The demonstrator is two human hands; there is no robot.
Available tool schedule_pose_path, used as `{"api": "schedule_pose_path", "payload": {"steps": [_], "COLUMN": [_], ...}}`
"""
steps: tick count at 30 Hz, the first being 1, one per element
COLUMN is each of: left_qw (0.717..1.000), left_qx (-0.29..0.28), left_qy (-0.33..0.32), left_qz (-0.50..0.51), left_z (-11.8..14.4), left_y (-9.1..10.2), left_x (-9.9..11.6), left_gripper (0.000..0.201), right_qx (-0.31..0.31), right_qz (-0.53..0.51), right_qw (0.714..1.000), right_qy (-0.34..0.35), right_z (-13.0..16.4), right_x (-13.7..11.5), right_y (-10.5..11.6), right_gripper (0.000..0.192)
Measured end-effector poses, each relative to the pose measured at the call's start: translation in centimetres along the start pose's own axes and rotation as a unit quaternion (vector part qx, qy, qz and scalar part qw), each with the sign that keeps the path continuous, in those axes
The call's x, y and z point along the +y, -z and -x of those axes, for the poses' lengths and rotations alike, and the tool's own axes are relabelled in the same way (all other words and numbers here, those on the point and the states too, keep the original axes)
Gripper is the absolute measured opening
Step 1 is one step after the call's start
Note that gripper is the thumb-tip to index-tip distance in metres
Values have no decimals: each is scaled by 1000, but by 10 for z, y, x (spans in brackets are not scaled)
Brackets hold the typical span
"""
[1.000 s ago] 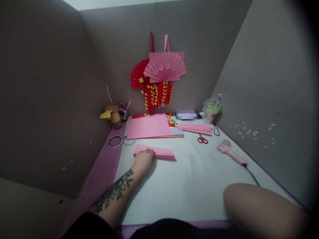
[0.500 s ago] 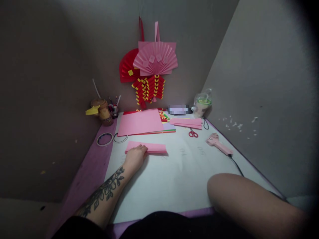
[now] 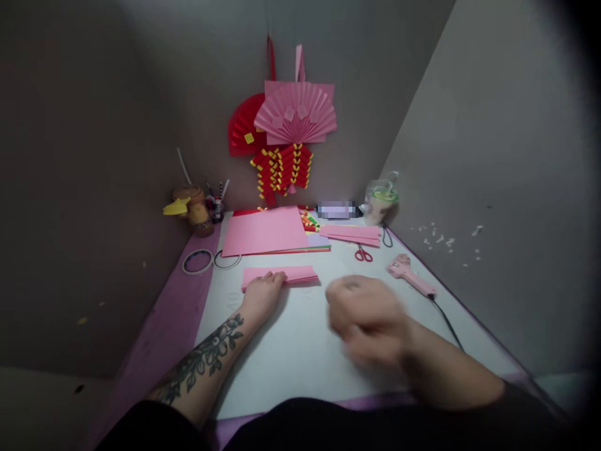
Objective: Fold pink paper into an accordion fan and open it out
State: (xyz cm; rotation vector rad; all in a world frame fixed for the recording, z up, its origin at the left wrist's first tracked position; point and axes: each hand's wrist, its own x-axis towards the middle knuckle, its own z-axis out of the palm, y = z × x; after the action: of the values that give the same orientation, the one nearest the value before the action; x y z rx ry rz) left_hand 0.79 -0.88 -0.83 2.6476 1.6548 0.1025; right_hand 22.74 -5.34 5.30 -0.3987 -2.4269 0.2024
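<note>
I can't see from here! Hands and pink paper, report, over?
Left hand flat on folded pink paper. Right hand blurred above white mat, holding nothing visible. Glue gun, scissors lie apart.

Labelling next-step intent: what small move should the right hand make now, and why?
Probably bring the right hand onto the free right end of the folded pink paper strip. The left hand rests on only the strip's left end, while the right hand is blurred above the white table, empty as far as shows.
</note>
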Motion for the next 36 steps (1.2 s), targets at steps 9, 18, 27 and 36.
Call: {"api": "schedule_pose_path", "payload": {"steps": [9, 18, 27, 36], "left_qw": [1000, 997, 997, 1000], "left_qx": [-13, 61, 49, -13], "left_qy": [9, -52, -53, 6], "left_qz": [-5, 12, -9, 1], "left_z": [-3, -6, -7, -3], "left_y": [-2, -10, -10, -2], "left_x": [4, -1, -3, -19], "left_gripper": [18, 17, 24, 21], "right_qx": [-63, -52, -91, -183], "right_qz": [159, 186, 128, 147], "right_qw": [961, 952, 947, 904], "right_qy": [-219, -239, -281, -357], "right_z": [2, -5, -3, -2], "right_x": [79, 72, 75, 81], "right_y": [-82, -89, -87, -71], "right_gripper": [9, 11, 11, 12]}}
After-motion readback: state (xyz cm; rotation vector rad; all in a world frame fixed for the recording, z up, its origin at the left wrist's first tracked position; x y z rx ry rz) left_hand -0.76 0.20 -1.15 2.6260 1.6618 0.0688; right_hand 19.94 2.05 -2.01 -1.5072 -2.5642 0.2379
